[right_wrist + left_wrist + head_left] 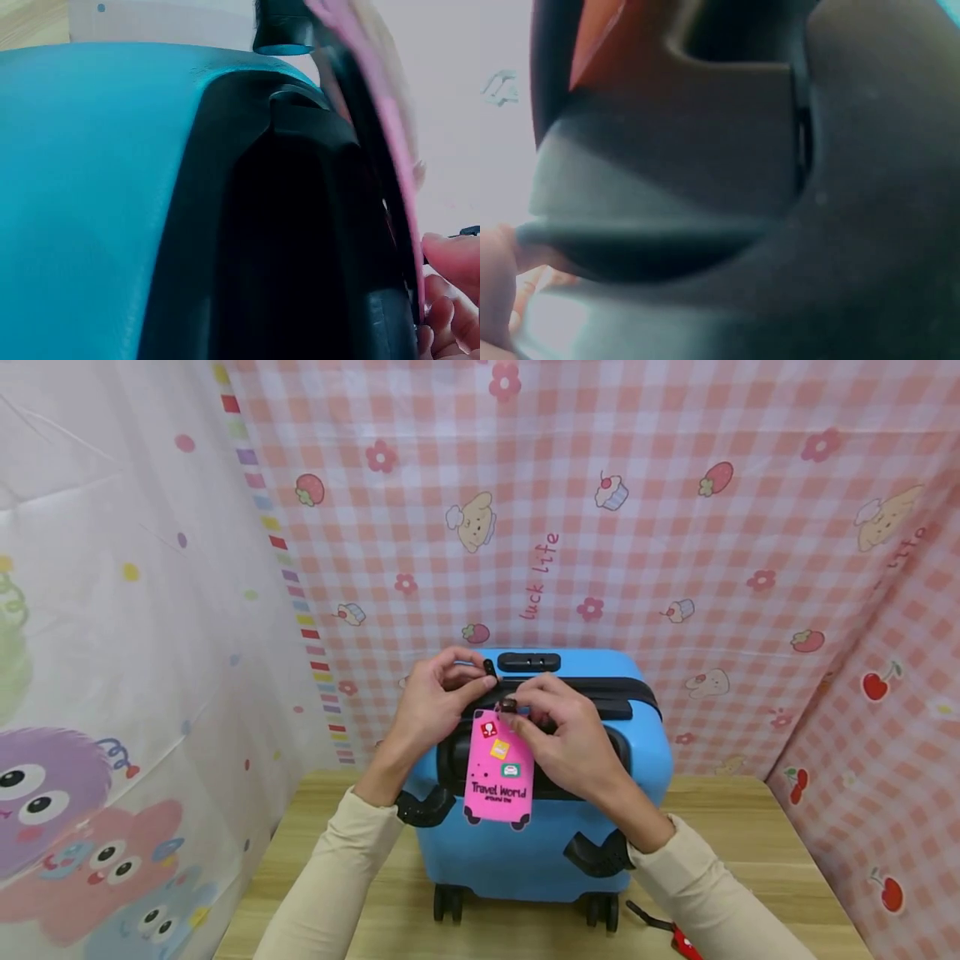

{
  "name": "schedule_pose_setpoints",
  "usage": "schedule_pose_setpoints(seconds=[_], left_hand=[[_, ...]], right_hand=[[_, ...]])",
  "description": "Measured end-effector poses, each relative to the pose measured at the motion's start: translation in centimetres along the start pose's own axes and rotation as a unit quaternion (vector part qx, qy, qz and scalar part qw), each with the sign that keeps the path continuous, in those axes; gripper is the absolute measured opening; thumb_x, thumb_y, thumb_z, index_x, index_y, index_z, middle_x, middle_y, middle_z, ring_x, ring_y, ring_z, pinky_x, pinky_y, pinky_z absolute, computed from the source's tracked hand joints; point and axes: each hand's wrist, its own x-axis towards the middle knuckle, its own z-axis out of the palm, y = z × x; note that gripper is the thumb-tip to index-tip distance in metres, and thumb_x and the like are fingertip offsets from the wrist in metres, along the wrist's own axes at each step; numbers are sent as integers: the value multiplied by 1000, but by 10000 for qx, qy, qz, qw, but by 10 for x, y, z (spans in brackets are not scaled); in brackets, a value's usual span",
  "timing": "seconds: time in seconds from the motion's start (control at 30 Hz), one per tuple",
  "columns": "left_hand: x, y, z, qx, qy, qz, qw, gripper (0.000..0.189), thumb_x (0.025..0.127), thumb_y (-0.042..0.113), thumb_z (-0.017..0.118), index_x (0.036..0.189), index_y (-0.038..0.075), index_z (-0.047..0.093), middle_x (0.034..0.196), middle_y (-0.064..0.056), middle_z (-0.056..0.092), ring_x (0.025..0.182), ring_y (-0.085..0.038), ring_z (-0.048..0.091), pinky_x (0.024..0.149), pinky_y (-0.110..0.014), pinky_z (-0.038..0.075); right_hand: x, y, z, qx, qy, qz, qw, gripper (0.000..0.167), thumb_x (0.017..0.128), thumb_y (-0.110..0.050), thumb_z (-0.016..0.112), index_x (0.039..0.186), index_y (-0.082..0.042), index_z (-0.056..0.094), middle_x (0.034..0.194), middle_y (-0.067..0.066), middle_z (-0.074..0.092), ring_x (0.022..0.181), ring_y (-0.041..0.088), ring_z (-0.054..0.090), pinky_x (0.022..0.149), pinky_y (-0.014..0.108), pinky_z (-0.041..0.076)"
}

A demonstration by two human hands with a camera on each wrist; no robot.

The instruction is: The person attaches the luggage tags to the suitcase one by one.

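Observation:
A light blue suitcase stands upright on a wooden table, a black handle on its top. Against its front hangs a pink luggage tag printed "Travel World". My left hand pinches the black tip of a strap, which has small holes, between thumb and fingers. Just right of it, my right hand pinches the dark buckle at the tag's top. In the right wrist view the pink tag is seen edge-on beside the black recess. Dark, blurred plastic fills most of the left wrist view.
A black combination lock sits at the suitcase's back edge. Near the front right wheels lies a red item with a black strap, partly cut off by my sleeve. Patterned cloth hangs behind and at both sides.

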Motion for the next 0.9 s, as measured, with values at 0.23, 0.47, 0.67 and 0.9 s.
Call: schedule_pose_setpoints(seconds=[0.23,0.47,0.67,0.9], left_hand=[[0,-1,0,-33,75,77,9999,16,92,12,71,106,7,66,94,-9,74,85,-18,66,80,-29,52],[1,-1,0,-62,56,221,9997,13,93,9,69,105,5,66,95,-10,72,80,-20,62,73,-27,50],[1,-1,-1,-201,3,58,9998,12,95,7,66,106,5,64,98,-11,70,84,-19,70,72,-27,54],[0,-1,-2,-254,19,-19,9997,12,95,5,65,107,4,63,103,-13,70,87,-22,71,72,-27,55]], right_hand=[[1,0,4,-111,-140,-150,9997,15,91,-2,69,105,-3,74,105,6,66,82,13,56,69,28,50],[3,-4,8,-349,-141,-196,9991,18,91,-5,69,108,-4,74,103,8,72,86,16,61,68,30,50],[8,-7,12,-313,-116,-78,9994,18,91,-7,70,109,-3,73,96,7,75,79,14,65,61,27,48],[15,-11,11,81,-165,401,9990,34,91,-4,70,121,0,54,93,10,76,80,17,73,67,32,54]])
